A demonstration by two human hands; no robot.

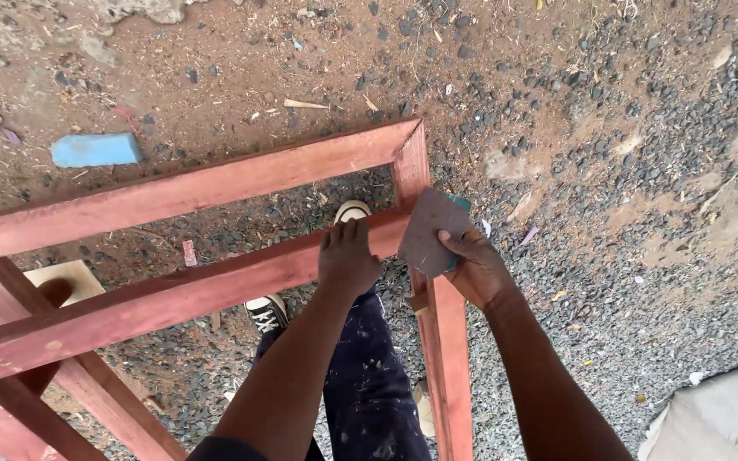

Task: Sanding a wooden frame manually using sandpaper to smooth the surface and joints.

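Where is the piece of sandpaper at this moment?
In the head view, the brownish sheet of sandpaper is right of centre, held in the right hand against the corner of the red-stained wooden frame, beside the left hand.

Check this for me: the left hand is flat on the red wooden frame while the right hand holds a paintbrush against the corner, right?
Not quite. In the head view the right hand holds a sheet of sandpaper, not a paintbrush, against the corner. The left hand does rest flat on the red wooden frame.
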